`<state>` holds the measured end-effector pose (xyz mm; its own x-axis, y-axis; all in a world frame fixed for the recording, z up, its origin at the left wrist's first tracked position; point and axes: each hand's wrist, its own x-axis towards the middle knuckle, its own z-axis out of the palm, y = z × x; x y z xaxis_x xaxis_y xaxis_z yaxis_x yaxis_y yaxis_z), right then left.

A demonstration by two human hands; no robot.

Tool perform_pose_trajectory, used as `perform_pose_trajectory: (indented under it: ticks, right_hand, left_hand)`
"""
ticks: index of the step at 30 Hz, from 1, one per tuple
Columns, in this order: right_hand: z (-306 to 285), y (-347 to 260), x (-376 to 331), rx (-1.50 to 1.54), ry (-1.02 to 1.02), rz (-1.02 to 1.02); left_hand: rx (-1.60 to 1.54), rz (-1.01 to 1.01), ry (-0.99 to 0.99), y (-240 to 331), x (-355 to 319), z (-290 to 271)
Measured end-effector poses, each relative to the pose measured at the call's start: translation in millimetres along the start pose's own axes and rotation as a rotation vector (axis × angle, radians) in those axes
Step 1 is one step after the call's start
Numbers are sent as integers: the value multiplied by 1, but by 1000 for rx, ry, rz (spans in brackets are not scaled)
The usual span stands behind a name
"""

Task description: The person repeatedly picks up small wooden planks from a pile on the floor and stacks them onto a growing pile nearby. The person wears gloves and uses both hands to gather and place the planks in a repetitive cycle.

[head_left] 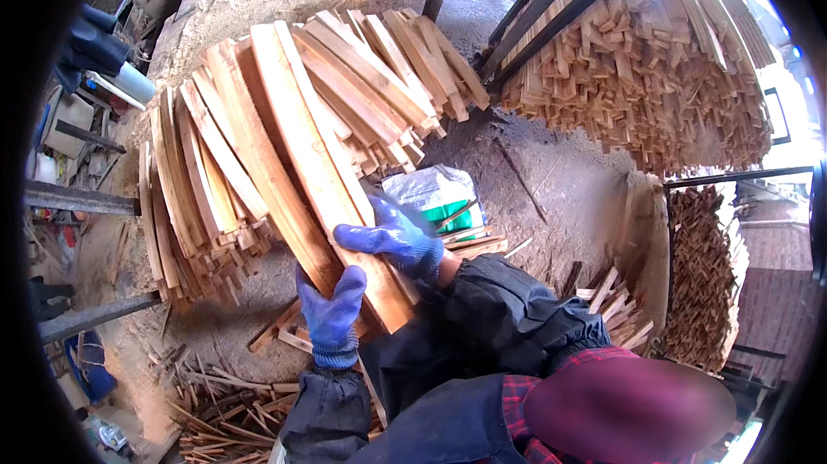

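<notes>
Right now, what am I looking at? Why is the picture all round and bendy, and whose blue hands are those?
The picture comes from a camera worn on a person's head, looking down. Its wide lens bends straight edges near the rim. The blue hands are that person's own, in blue gloves. The left hand and the right hand both grip a long wooden plank, tilted up and away. Behind it, more planks fan out in a leaning stack. Another big pile of wood strips sits at upper right. On the dirt ground lie a white and green bag and loose wood scraps.
</notes>
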<state>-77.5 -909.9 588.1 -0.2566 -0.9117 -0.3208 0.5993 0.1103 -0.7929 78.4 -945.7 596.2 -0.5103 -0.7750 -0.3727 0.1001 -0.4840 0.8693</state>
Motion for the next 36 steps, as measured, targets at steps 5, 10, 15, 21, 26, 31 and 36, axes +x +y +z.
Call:
perform_pose_trajectory:
  ticks: [5, 10, 15, 21, 26, 31, 36]
  right_hand:
    - [-67, -35, -1, -21, 103, -2]
    - [-198, -71, 39, -18, 80, -2]
    - [-383, -136, 135, -60, 188, 174]
    - [-568, -192, 260, -88, 134, 118]
    - [-668, -138, 344, -640, 273, 112]
    - [-708, -58, 312, -1109, 192, 19]
    - [-734, -27, 245, -729, -33, 336]
  left_hand:
    - [-103, -10, -132, -25, 32, 64]
    - [-89, -122, -106, -91, 120, 161]
    - [-86, -131, -54, -176, 266, 302]
    - [-60, -79, -73, -250, 431, 418]
    - [646, -104, 7, -300, 503, 435]
    - [292, -368, -24, -346, 354, 357]
    - [790, -532, -154, -336, 106, 279]
